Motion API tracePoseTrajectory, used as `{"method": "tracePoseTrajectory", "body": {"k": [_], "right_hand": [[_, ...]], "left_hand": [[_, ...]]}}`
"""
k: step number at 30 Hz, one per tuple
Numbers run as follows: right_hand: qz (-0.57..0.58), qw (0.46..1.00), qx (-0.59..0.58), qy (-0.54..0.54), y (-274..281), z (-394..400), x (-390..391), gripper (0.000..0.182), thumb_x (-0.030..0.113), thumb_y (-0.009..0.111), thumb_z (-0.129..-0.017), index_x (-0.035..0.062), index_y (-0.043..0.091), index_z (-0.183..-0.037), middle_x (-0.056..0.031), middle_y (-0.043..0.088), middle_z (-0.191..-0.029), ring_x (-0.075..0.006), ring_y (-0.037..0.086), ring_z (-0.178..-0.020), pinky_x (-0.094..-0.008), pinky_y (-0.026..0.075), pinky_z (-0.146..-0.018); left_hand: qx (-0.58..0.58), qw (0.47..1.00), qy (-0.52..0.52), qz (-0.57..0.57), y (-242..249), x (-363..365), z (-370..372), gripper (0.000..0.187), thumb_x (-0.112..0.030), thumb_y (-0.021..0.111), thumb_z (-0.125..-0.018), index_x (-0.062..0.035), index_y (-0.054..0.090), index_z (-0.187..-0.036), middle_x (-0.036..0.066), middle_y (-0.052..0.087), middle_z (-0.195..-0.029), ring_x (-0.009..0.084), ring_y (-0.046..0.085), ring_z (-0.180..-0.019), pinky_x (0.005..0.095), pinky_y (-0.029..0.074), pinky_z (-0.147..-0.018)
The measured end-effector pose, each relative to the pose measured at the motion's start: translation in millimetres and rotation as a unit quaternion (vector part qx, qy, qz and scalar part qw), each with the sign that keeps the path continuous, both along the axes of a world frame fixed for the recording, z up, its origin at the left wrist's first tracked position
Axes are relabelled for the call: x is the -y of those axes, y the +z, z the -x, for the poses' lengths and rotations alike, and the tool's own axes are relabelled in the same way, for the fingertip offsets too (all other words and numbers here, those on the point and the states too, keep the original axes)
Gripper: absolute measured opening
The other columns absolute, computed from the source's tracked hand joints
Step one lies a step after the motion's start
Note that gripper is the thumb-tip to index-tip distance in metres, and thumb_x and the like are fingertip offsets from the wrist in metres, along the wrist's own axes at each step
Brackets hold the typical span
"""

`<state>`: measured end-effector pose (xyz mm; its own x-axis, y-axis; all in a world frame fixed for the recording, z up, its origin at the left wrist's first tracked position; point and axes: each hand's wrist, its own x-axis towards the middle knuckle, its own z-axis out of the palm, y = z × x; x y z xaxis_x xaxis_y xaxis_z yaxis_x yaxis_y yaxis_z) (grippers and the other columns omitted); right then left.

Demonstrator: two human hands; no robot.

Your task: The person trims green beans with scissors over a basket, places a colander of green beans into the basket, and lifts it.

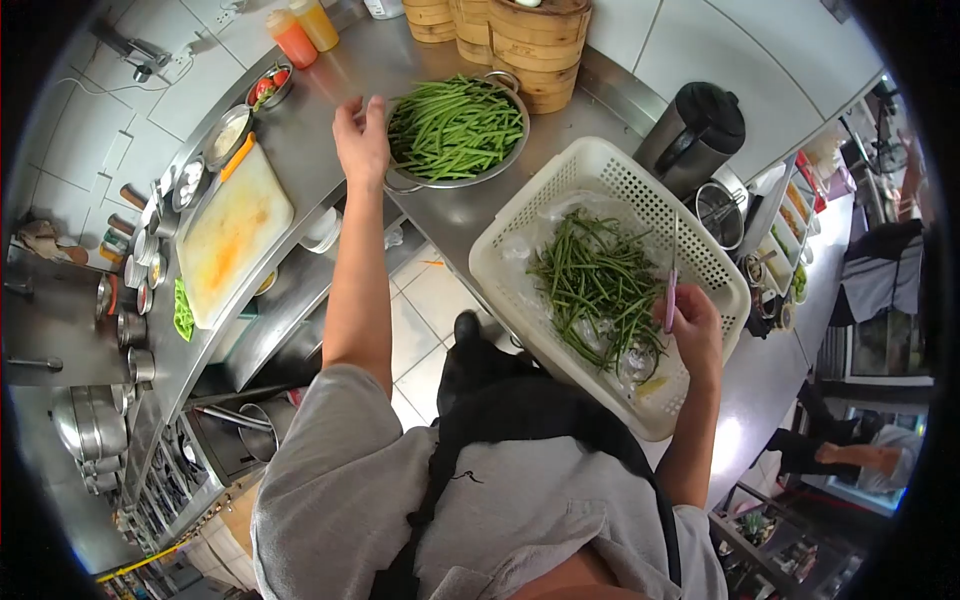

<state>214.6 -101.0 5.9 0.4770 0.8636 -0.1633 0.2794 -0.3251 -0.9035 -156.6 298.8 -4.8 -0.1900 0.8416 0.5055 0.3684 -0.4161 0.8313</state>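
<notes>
My left hand [362,145] is at the left rim of a metal colander [518,118], its fingers apart and nothing visible in them. Cut green beans [455,125] are heaped in the colander. My right hand [695,328] is closed around the pink handle of a small knife [670,300], whose thin blade points away from me. It is over the right side of a white perforated plastic basket [510,215]. Inside the basket, long darker green beans [595,285] lie on a clear plastic bag [560,205].
A cutting board [235,235] with an orange-handled knife [238,157] lies on the left counter. Bamboo steamers [540,50] and squeeze bottles [292,40] stand at the back. A dark jug [695,135] is right of the basket. Another person [870,455] is at the far right.
</notes>
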Motion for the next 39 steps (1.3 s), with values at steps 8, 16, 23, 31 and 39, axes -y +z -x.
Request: {"method": "tracePoseTrajectory", "body": {"k": [8, 16, 23, 31, 39], "right_hand": [[-0.04, 0.998, -0.015, -0.037, 10.0, 16.0, 7.6, 0.02, 0.002, 0.064, -0.094, -0.0023, 0.065, -0.114, -0.0092, 0.074, -0.1, -0.0139, 0.071, -0.091, -0.0264, 0.054, -0.076], [0.068, 0.979, 0.132, -0.142, 17.0, 34.4, 24.9, 0.021, 0.011, 0.073, -0.091, 0.0011, 0.07, -0.109, -0.0048, 0.073, -0.092, -0.0098, 0.064, -0.076, -0.0251, 0.05, -0.07], [0.14, 0.938, 0.263, -0.176, 20.7, 71.0, 12.0, 0.033, 0.033, 0.08, -0.081, 0.0055, 0.074, -0.098, -0.0137, 0.075, -0.085, -0.0279, 0.071, -0.072, -0.0397, 0.054, -0.068], [0.289, 0.898, 0.316, -0.105, 7.5, 75.3, -16.1, 0.029, 0.033, 0.077, -0.08, 0.0072, 0.069, -0.09, -0.0157, 0.073, -0.081, -0.0364, 0.07, -0.077, -0.0456, 0.054, -0.069], [0.284, 0.874, 0.37, -0.139, -13.0, 68.1, 2.0, 0.026, 0.032, 0.073, -0.078, 0.0082, 0.068, -0.086, -0.0169, 0.072, -0.084, -0.0378, 0.07, -0.081, -0.0479, 0.053, -0.072]], "left_hand": [[0.07, 0.96, -0.095, 0.254, -26.0, 8.2, 31.6, 0.047, -0.037, 0.057, -0.1, -0.0005, 0.061, -0.129, 0.009, 0.065, -0.108, 0.0178, 0.06, -0.093, 0.0311, 0.05, -0.086], [-0.002, 0.79, -0.359, 0.497, -5.1, -11.4, 43.2, 0.042, -0.033, 0.049, -0.102, 0.0026, 0.059, -0.122, 0.014, 0.07, -0.111, 0.0248, 0.07, -0.073, 0.0437, 0.063, -0.079], [0.074, 0.776, -0.362, 0.512, -39.1, -16.2, 46.2, 0.031, -0.028, 0.052, -0.1, 0.0011, 0.062, -0.106, 0.012, 0.068, -0.082, 0.0202, 0.065, -0.062, 0.0354, 0.059, -0.058], [0.108, 0.776, -0.355, 0.509, -35.7, -18.0, 54.6, 0.024, -0.021, 0.051, -0.099, 0.0011, 0.062, -0.1, 0.011, 0.067, -0.084, 0.02, 0.063, -0.06, 0.032, 0.053, -0.048], [0.098, 0.828, -0.272, 0.481, 11.6, -13.8, 79.9, 0.027, -0.02, 0.053, -0.096, 0.0044, 0.063, -0.102, 0.013, 0.069, -0.088, 0.0213, 0.064, -0.064, 0.0316, 0.051, -0.048]]}}
